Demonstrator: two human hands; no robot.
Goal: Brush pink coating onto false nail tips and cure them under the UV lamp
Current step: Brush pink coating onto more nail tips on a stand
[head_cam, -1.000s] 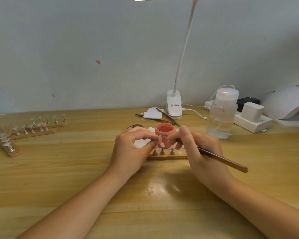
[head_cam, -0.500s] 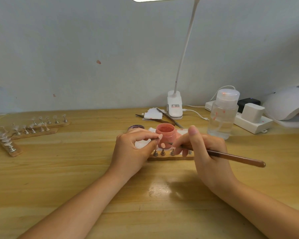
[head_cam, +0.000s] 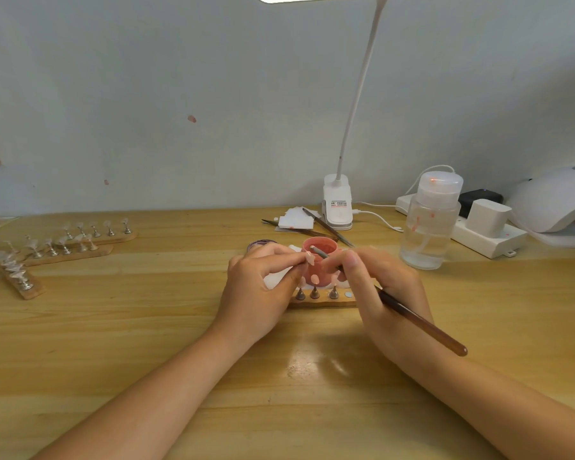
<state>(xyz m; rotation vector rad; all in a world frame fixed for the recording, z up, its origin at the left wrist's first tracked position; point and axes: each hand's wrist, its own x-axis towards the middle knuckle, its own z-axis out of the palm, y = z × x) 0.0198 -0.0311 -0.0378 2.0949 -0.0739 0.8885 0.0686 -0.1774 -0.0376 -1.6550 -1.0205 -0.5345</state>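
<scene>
A: Which step is in hand?

B: The brushing, I judge. The left hand (head_cam: 259, 287) pinches a small nail tip (head_cam: 310, 257) between thumb and forefinger, just left of the pink jar (head_cam: 319, 265). The right hand (head_cam: 379, 290) is curled round a brush (head_cam: 412, 318), pen-fashion, and the brush's front end lies over the jar's mouth, close to the pinched tip.

A: Touching the tip?

B: I cannot tell; the bristles are too small to make out.

A: And the other tips?

B: In front of the jar, touching the table (head_cam: 113, 343), a wooden holder strip (head_cam: 322, 302) carries three metal stands, and at least one pink tip shows above them. Far left of the jar lie more strips with clear tips (head_cam: 63, 242). The white UV lamp (head_cam: 555, 200) sits well to the jar's right.

A: What does the next move call for?

B: A light, steady stroke along the tip, probably, with the left pinch keeping it still and clear of wet coating; curing looks some way off.
</scene>
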